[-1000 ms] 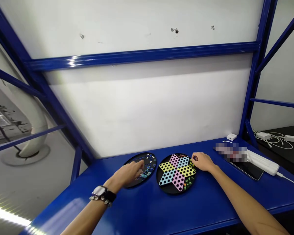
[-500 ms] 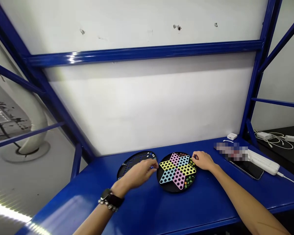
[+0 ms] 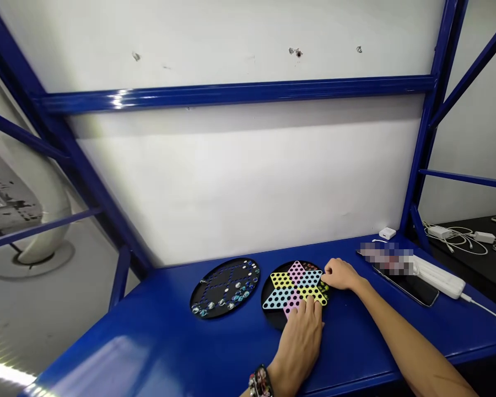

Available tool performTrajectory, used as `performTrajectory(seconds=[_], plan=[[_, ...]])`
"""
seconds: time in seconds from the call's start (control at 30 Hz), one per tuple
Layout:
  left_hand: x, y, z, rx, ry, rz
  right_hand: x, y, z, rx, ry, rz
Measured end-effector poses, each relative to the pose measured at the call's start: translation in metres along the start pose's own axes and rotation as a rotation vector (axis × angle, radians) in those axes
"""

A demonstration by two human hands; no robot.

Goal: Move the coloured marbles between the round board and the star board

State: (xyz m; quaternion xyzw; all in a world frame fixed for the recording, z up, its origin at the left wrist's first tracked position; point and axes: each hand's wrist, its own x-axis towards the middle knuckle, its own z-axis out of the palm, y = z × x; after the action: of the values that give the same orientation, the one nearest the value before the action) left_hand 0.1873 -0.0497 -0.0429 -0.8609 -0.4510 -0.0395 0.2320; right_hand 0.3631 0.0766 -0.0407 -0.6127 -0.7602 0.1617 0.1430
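Star board (image 3: 295, 284) | left hand (image 3: 300, 336) is shifted from marble tray (image 3: 225, 286) to its 6 o'clock edge, fingers flat, pressed together | right hand (image 3: 341, 274) is kept at 3 o'clock, fingers curled, pinch unclear

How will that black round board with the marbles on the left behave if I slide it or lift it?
The black round board looks thin, flat and rigid, so it should probably slide easily on the glossy blue shelf. Its marbles seem to sit loose in holes; tilting it would likely send them rolling.

Star board (image 3: 297, 282) lies right of marble tray (image 3: 225, 287) on table (image 3: 169, 342).
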Motion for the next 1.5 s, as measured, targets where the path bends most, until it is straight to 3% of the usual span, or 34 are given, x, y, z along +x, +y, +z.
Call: performTrajectory(seconds=[0.27,0.5,0.87,1.2,1.5], plan=[[0.012,-0.010,0.007,-0.109,-0.022,0.056,-0.002,-0.002,-0.001,-0.014,-0.012,0.008],[0.010,-0.030,0.000,-0.152,-0.078,0.253,-0.002,-0.004,-0.002,-0.018,0.007,-0.003],[0.019,-0.043,-0.006,-0.247,-0.190,0.325,-0.004,-0.005,-0.003,0.005,0.008,0.004],[0.003,-0.044,0.010,-0.287,-0.086,0.288,-0.009,-0.011,-0.010,0.017,-0.028,0.005],[0.001,-0.048,0.009,-0.457,-0.049,0.074,-0.007,-0.008,-0.006,0.035,-0.005,-0.013]])
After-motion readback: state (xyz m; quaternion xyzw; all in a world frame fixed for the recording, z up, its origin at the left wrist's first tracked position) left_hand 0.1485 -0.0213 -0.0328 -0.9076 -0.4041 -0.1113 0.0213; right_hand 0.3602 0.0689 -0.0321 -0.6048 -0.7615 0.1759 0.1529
